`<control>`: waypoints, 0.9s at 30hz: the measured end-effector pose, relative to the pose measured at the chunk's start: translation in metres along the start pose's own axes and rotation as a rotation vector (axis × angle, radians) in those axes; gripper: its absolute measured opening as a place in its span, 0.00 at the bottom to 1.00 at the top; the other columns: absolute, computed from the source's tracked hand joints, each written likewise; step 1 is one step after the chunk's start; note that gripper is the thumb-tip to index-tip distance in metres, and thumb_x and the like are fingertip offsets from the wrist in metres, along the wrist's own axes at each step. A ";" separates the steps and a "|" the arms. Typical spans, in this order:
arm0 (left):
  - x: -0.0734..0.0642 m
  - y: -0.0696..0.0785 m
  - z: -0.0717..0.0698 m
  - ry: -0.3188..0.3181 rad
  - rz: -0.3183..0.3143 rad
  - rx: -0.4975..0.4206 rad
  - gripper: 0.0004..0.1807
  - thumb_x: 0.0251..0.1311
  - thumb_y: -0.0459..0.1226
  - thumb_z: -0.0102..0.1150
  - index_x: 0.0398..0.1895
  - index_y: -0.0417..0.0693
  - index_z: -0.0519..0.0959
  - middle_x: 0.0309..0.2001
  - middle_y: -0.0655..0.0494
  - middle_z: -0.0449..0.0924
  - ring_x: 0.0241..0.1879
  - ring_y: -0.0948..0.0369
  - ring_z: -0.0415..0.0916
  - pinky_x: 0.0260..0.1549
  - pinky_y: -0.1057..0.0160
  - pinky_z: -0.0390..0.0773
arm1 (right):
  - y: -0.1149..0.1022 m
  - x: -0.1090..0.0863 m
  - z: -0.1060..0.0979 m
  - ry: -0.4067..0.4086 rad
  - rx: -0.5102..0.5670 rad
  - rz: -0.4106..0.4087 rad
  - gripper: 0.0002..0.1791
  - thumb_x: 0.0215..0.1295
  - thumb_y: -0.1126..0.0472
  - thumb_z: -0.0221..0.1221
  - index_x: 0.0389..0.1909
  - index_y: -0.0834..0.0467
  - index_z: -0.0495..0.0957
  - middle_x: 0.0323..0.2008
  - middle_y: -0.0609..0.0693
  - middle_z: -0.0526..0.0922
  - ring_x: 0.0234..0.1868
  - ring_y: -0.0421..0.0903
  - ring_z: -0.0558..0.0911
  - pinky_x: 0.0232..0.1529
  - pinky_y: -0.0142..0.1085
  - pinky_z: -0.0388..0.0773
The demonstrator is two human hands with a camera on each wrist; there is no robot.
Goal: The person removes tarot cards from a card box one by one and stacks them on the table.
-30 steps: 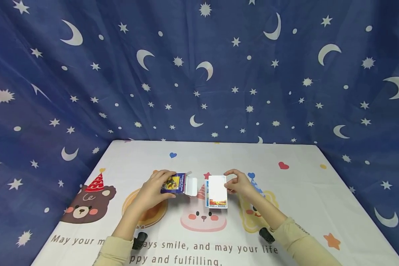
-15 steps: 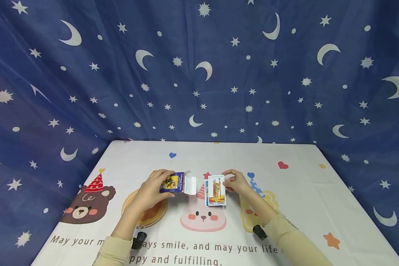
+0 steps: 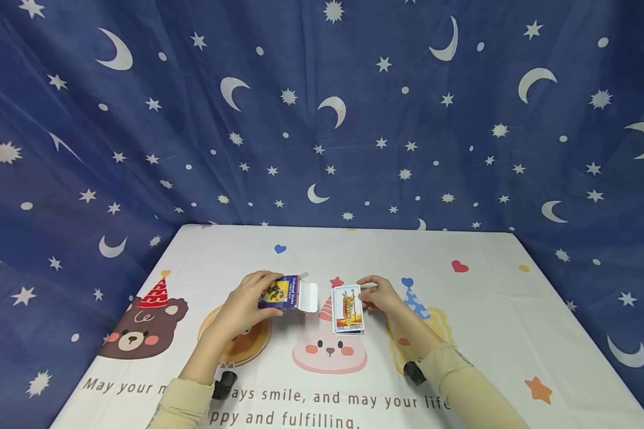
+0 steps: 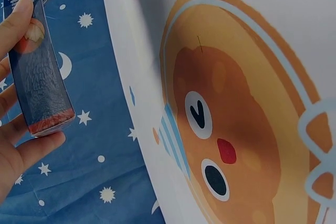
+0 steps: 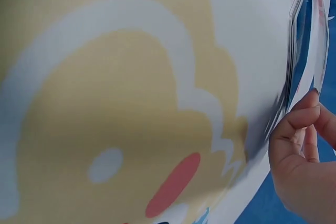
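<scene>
My left hand (image 3: 248, 302) grips a dark blue tarot card box (image 3: 280, 292), its white end flap (image 3: 308, 297) hanging out to the right. The left wrist view shows the box's printed side (image 4: 39, 72) between thumb and fingers. To the right of the box, my right hand (image 3: 382, 295) pinches the right edge of a picture card (image 3: 349, 308) that shows a standing figure. This card overlaps a small stack of cards, most of which it hides. From the right wrist view, the stack's edges (image 5: 292, 51) appear beside the pinched card (image 5: 319, 45), with a gap between them.
A white tablecloth (image 3: 408, 250) with printed animals, hearts and lettering covers the table. Behind it hangs a navy curtain (image 3: 279, 143) with moons and stars. Black wrist devices (image 3: 225, 385) sit by both sleeves.
The pinched card has tilted out of the glare, so its picture shows, and shifted slightly left over the stack. My left hand keeps the box nearly still.
</scene>
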State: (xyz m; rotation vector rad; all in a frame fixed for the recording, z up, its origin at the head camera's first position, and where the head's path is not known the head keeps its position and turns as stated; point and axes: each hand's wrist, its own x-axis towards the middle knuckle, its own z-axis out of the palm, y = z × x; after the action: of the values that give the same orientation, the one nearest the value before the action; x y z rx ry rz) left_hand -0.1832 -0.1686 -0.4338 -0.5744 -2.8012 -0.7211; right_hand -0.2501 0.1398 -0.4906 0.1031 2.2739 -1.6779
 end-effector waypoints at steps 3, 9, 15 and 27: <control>0.001 0.000 0.001 0.002 0.003 0.005 0.40 0.42 0.43 0.75 0.62 0.49 0.70 0.59 0.49 0.72 0.61 0.48 0.67 0.52 0.40 0.74 | 0.000 0.000 0.001 0.005 0.009 -0.003 0.19 0.59 0.73 0.58 0.52 0.68 0.70 0.22 0.48 0.80 0.17 0.37 0.76 0.18 0.25 0.70; 0.001 0.000 0.003 -0.003 0.001 0.006 0.40 0.42 0.44 0.75 0.63 0.49 0.70 0.59 0.50 0.72 0.60 0.50 0.68 0.51 0.41 0.74 | 0.002 0.000 0.003 0.027 -0.001 -0.008 0.19 0.58 0.75 0.57 0.51 0.70 0.70 0.21 0.48 0.78 0.16 0.37 0.74 0.17 0.26 0.69; 0.000 0.001 0.004 -0.006 -0.001 -0.001 0.41 0.42 0.44 0.75 0.63 0.50 0.70 0.58 0.51 0.72 0.59 0.51 0.68 0.51 0.42 0.75 | 0.005 0.001 0.008 0.106 -0.081 -0.018 0.17 0.52 0.76 0.56 0.45 0.68 0.73 0.17 0.48 0.77 0.14 0.38 0.71 0.16 0.27 0.69; 0.000 0.002 0.004 -0.010 -0.007 -0.003 0.40 0.42 0.44 0.75 0.63 0.51 0.70 0.58 0.52 0.72 0.58 0.52 0.68 0.48 0.42 0.76 | 0.001 -0.004 0.016 0.175 -0.290 -0.044 0.16 0.48 0.71 0.64 0.41 0.66 0.74 0.17 0.48 0.72 0.16 0.39 0.69 0.16 0.25 0.68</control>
State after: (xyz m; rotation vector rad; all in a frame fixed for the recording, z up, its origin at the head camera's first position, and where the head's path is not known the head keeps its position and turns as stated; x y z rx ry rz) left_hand -0.1827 -0.1646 -0.4366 -0.5704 -2.8130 -0.7256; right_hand -0.2433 0.1255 -0.4945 0.1395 2.6415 -1.3884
